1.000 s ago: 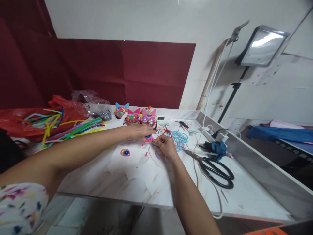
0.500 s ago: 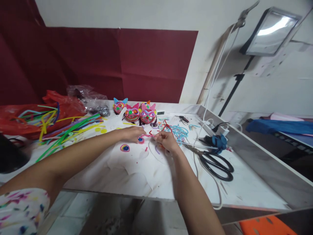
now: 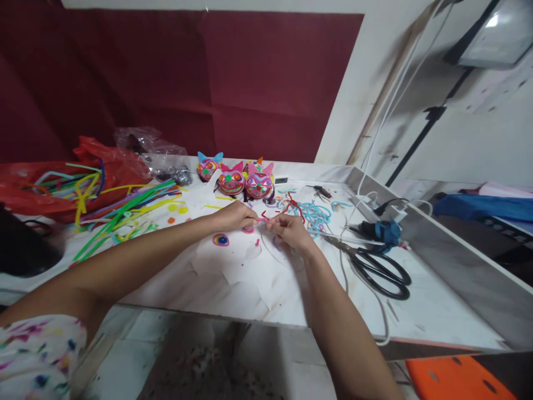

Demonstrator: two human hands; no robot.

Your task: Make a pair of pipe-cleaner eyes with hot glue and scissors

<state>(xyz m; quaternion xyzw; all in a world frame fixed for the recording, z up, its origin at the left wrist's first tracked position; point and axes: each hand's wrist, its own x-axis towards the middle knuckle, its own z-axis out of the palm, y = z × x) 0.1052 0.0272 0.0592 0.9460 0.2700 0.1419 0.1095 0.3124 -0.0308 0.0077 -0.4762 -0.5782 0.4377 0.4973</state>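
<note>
A short pink fuzzy strip, like a pipe cleaner [image 3: 262,220], stretches between my two hands over the table. My left hand [image 3: 236,215] pinches its left end. Thumb and fingertips of my right hand [image 3: 288,229] close on the other end. Just below my left hand lies an eye-shaped piece [image 3: 221,240] with a blue centre and yellow and pink rings; a similar eye piece [image 3: 249,229] is partly covered by that hand. A small pink bit [image 3: 257,243] rests on the white paper. Red fuzzy strips [image 3: 296,206] lie beyond my right hand.
Several colourful eared animal heads [image 3: 259,184] stand at the back. Tangled light-blue strips [image 3: 317,215] and large black-handled scissors [image 3: 381,272] lie right, near a white cable [image 3: 385,322]. Left are long green strips [image 3: 120,214] and a red plastic bag [image 3: 112,166].
My view has shifted, so the table items appear slightly higher and further right. My hands have drawn closer together, with less of the pink strip showing between them.
</note>
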